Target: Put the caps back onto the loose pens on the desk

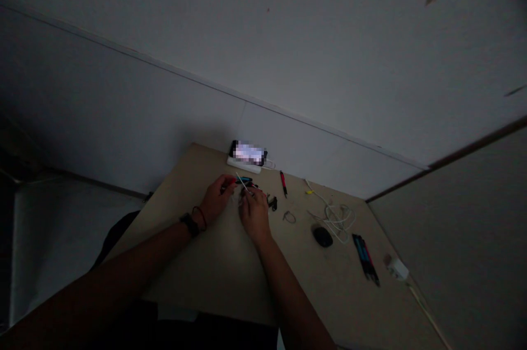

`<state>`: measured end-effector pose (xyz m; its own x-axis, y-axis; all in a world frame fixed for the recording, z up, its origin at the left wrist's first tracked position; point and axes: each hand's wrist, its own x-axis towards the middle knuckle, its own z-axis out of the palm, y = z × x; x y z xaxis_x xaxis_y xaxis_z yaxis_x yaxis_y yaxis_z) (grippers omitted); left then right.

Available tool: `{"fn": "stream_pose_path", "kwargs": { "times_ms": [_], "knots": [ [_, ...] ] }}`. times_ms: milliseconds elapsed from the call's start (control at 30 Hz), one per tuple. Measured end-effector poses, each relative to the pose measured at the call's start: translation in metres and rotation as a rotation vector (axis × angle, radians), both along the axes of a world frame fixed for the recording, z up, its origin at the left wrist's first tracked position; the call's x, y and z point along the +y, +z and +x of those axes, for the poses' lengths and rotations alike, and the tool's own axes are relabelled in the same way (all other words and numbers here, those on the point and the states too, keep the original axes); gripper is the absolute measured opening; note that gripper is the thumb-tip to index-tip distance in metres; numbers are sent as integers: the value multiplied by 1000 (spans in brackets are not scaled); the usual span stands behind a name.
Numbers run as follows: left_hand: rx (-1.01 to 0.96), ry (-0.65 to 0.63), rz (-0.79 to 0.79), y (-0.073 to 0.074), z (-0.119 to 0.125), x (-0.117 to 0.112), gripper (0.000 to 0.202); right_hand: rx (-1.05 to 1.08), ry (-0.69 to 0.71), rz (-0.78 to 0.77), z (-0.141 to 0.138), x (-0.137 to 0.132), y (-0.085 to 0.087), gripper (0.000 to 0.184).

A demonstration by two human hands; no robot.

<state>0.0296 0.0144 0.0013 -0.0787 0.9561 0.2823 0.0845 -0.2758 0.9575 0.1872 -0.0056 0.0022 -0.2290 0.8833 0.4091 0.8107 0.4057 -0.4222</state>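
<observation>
Close together over the far part of the table, both of my hands have their fingers bent inward. My left hand is closed on a small red piece, which looks like a pen part. A thin white stick sticks up from the closed fingers of my right hand. Just beyond the fingertips lies a blue and black pen. Small dark parts lie right of my right hand, partly hidden by it. The dim light blurs finer detail.
A lit phone leans on a white block by the wall. To the right are a red pen, a small cable loop, a white cable, a black mouse, several pens and a white plug.
</observation>
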Motion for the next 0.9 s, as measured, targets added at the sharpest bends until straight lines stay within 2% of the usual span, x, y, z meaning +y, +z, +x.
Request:
{"fn": "stream_pose_path", "kwargs": {
  "times_ms": [200,333,433,733,900],
  "knots": [
    [25,13,-13,3,-2,0,24,336,27,42,8,2,2,28],
    [33,-31,-25,1,-2,1,27,462,46,46,8,5,5,24],
    [63,-59,-29,-1,-2,2,30,462,26,26,9,7,6,24],
    [96,-60,-35,2,-2,3,33,479,106,-11,12,10,10,31],
    [150,-59,-41,-1,-3,5,33,524,28,-58,12,11,12,24]
  ]
}}
